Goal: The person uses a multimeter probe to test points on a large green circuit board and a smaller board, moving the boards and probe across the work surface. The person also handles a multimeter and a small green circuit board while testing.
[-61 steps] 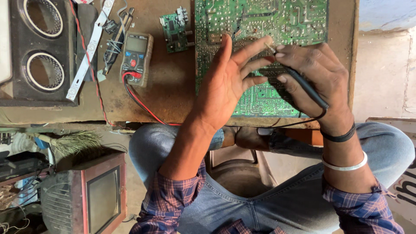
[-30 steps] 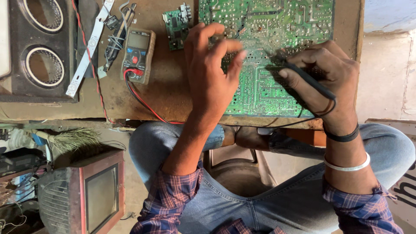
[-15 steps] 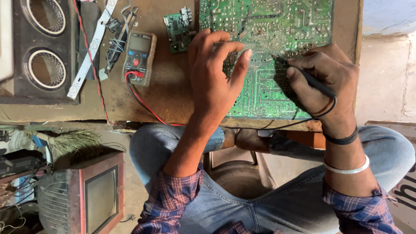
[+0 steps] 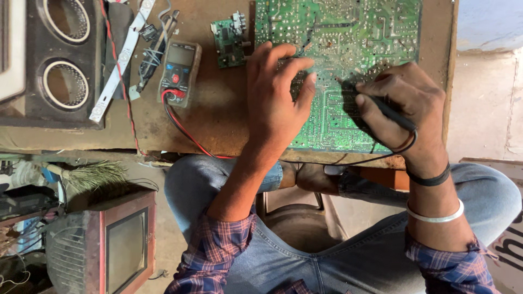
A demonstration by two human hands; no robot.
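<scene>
Head view, looking down on a brown desk point(image 4: 218, 117). A large green circuit board point(image 4: 376, 32) lies solder side up at 1 o'clock, reaching from the top edge of the picture to the near edge of the desk.

The left hand point(image 4: 275, 103) lies flat on the left part of the board, fingers point(image 4: 283, 54) spread and slightly bent, pointing to 12 o'clock; it grips nothing, only presses on the board.

The right hand point(image 4: 403, 106) at 2 o'clock is closed around a black probe point(image 4: 362, 106), whose tip touches the board just beside the left hand's fingertips. A black lead loops from the probe under this hand and runs off along the near edge of the desk. The wrist carries a black band point(image 4: 430, 177) and a silver bangle point(image 4: 436, 215).

At 11 o'clock on the desk lies a multimeter point(image 4: 180, 71), with red and black leads point(image 4: 182, 128) curving from it toward the person's lap. Between the multimeter and the large board sits a small green circuit board point(image 4: 230, 38). A white strip point(image 4: 122, 57) lies slanted left of the multimeter, and at 10 o'clock stands a dark speaker box point(image 4: 65, 60) with two round openings.

Below the desk are the person's knees in blue jeans point(image 4: 348, 261); at 7 o'clock on the floor stands a small old television set point(image 4: 114, 245).
</scene>
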